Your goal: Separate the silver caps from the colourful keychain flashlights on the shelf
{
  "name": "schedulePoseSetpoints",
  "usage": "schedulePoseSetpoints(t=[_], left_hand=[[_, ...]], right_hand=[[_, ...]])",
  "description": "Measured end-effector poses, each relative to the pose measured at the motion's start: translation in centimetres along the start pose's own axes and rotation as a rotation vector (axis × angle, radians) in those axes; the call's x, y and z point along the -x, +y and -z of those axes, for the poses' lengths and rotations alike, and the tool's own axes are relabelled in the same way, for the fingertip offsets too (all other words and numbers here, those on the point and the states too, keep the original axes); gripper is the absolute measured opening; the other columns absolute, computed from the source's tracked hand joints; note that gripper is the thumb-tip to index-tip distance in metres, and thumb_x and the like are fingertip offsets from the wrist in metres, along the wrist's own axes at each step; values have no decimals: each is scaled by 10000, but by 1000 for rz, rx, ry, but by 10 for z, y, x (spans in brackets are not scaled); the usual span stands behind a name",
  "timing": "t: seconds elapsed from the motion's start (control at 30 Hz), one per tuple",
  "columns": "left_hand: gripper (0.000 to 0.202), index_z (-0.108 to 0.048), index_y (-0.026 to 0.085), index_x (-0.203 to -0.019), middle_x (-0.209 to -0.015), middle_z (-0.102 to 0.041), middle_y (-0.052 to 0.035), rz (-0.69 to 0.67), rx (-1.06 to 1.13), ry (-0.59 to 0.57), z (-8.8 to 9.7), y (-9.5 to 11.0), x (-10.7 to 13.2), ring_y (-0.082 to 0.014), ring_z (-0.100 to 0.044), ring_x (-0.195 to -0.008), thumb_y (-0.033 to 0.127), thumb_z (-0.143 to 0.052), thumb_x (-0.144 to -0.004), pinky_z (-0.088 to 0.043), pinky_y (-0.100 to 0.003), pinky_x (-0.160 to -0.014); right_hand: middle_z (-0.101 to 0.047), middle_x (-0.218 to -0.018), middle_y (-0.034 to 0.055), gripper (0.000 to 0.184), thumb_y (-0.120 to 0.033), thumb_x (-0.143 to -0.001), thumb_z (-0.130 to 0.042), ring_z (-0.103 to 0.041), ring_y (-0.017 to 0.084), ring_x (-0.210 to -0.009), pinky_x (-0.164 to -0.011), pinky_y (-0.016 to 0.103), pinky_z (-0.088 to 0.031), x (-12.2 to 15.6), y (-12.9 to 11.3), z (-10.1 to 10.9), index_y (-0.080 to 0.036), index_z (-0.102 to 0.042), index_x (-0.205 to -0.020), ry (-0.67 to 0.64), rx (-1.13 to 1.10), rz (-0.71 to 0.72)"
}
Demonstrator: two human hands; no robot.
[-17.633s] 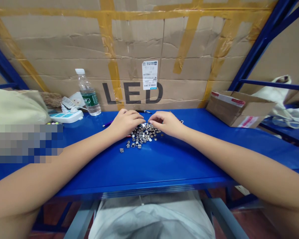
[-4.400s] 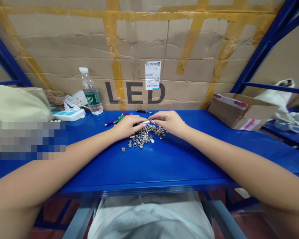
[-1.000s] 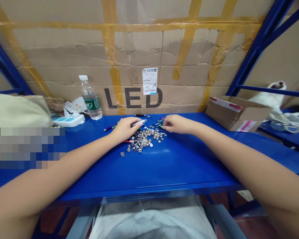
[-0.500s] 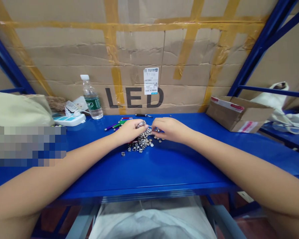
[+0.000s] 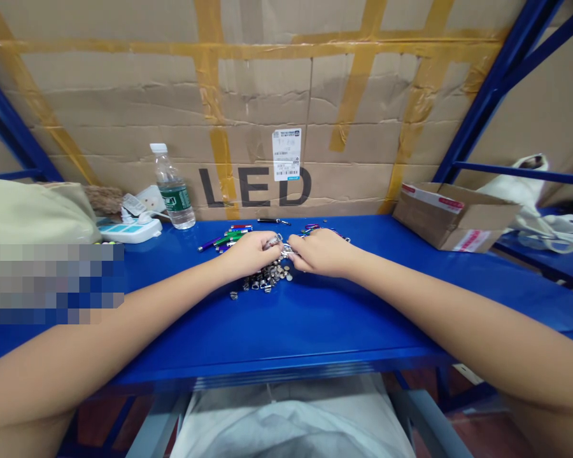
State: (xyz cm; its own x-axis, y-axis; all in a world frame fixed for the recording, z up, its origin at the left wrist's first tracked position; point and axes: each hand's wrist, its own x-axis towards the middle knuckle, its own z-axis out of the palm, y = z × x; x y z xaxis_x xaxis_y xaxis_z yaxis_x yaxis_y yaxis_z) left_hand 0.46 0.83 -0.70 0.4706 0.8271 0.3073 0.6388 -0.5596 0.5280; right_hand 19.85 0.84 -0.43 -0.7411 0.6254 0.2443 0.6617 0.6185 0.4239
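Note:
My left hand (image 5: 253, 252) is curled closed around small silver metal parts (image 5: 273, 241), some of which show between thumb and fingers. Close beside it, the fingertips of my right hand (image 5: 325, 251) are pinched at a small silver metal part (image 5: 290, 250); its exact kind is too small to tell. Under and in front of the hands lies a loose pile of small silver metal parts (image 5: 267, 277), partly covered by them. Slim coloured tubes (image 5: 229, 239), green, purple and red, lie behind my left hand. More coloured pieces (image 5: 311, 227) show behind the right hand.
A black tube with a clip (image 5: 270, 221) lies near the back of the blue table (image 5: 286, 324). At left stand a water bottle (image 5: 174, 191), a white power strip (image 5: 131, 230) and a pale bag (image 5: 33, 210). An open cardboard box (image 5: 446, 216) sits at right, before a large carton wall (image 5: 172, 95).
My right hand has moved slightly left and its fingers have closed in beside my left hand. Coloured pieces behind the right hand have come into sight. The view has shifted a little.

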Motion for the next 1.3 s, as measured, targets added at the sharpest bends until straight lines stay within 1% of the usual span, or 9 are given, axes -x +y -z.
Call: schedulePoseSetpoints(t=[0.13,0.27,0.4,0.63,0.87,1.03,1.1,1.2,1.3], left_hand=[[317,-336,195,-602,-544,-366,48,4,-30,-4,1,-1,-1,-108,-334,-534,360,-437,-853,-261,-253,-518],[298,-408,198,-695,-632,-469,23,-34,-118,51,3,-5,1,-145,-448,-619,431,-433,-878,-317,-270,-577],[223,-451,198,-821,-745,-539,-4,-80,-136,-34,3,-10,3,-170,-502,-689,380,-366,-916,-363,-299,-642],[310,-468,189,-785,-659,-471,19,-151,92,-148,5,1,6,-137,-440,-619,404,-325,-955,-365,-277,-614],[336,-500,179,-828,-588,-402,43,-77,378,-187,1,-1,7,-101,-345,-504,442,-338,-962,-315,-248,-499],[321,-495,191,-855,-563,-336,53,35,642,-238,-7,-6,2,-88,-265,-452,462,-351,-949,-222,-236,-430],[301,-485,198,-848,-548,-302,56,76,715,-215,-10,-5,0,-87,-235,-439,446,-346,-947,-201,-236,-423],[297,-474,202,-824,-527,-270,56,118,721,-128,-8,-1,-7,-89,-214,-430,422,-317,-949,-224,-239,-427],[326,-514,198,-836,-536,-348,37,76,514,-124,7,-2,-22,-94,-289,-444,435,-322,-951,-283,-241,-448]], right_hand=[[-683,-759,107,341,-366,-959,-282,-572,202,-605,-553,305,-173,0,-2,2,-142,-535,-1000,-44,-83,-38],[-674,-827,110,299,-343,-959,-290,-561,191,-644,-555,299,-200,-2,4,2,-146,-512,-991,-43,-232,-172],[-657,-826,108,300,-327,-966,-253,-535,184,-662,-576,298,-220,-3,9,3,-150,-496,-958,3,-337,-259],[-661,-815,104,307,-357,-970,-253,-524,186,-637,-560,295,-190,-2,2,6,-155,-482,-998,23,-340,-235],[-678,-838,114,318,-359,-975,-252,-568,206,-673,-561,300,-193,-2,3,11,-147,-484,-1025,-10,-252,-247],[-687,-860,131,336,-357,-977,-254,-589,220,-703,-563,307,-188,-4,5,14,-127,-488,-1052,-16,-190,-236],[-689,-868,135,339,-353,-978,-256,-593,221,-712,-566,306,-197,-4,5,14,-123,-491,-1061,-9,-187,-238],[-689,-867,133,352,-363,-982,-248,-596,219,-708,-566,305,-207,-6,7,11,-123,-492,-1064,12,-217,-270],[-688,-867,119,362,-396,-986,-243,-599,215,-708,-563,296,-226,-6,14,5,-137,-483,-1066,55,-300,-297]])
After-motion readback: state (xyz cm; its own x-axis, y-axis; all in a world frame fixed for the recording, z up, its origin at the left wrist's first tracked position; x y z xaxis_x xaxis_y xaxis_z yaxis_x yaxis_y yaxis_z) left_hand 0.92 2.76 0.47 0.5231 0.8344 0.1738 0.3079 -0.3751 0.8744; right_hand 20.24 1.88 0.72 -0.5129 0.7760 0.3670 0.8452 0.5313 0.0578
